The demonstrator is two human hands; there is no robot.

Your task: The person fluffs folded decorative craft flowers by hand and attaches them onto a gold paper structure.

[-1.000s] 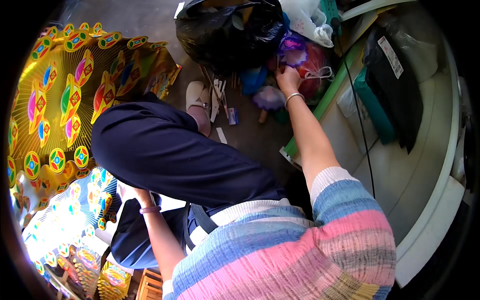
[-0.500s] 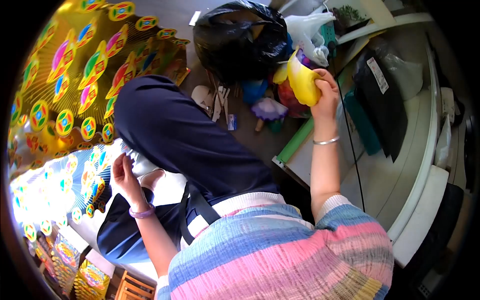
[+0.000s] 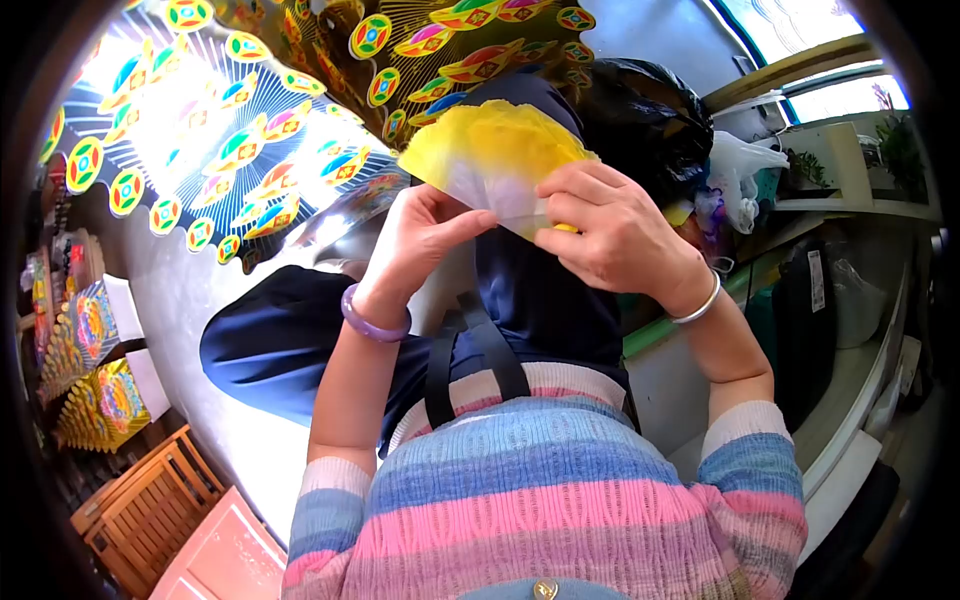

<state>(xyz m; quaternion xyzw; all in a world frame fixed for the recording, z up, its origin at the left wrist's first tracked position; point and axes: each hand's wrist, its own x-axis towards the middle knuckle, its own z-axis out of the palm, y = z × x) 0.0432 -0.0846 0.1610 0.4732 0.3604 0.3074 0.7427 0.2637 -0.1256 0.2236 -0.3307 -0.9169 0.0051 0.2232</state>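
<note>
Between my hands, above my lap, is a yellow-and-white fan-shaped piece [image 3: 500, 150] of thin, pleated-looking material. It is spread out, yellow along the wide upper edge and whitish towards the narrow lower end. My left hand [image 3: 430, 235] pinches its lower left edge, thumb stretched along the front and the other fingers partly behind it. Curled round the narrow right end are the fingers of my right hand [image 3: 620, 230]. Just beyond the piece hangs a large shiny gold sheet [image 3: 330, 60] covered with coloured ornaments.
A black plastic bag [image 3: 645, 130] and a white plastic bag [image 3: 740, 175] lie to the right. Beside my right arm is a white surface with a green edge [image 3: 650, 338]. At lower left are a wooden slatted chair [image 3: 150, 490] and a pink panel [image 3: 225, 555].
The right hand has brought the yellow piece from beside the bags to above my lap. My left hand has risen and taken hold of it too. The view has turned left.
</note>
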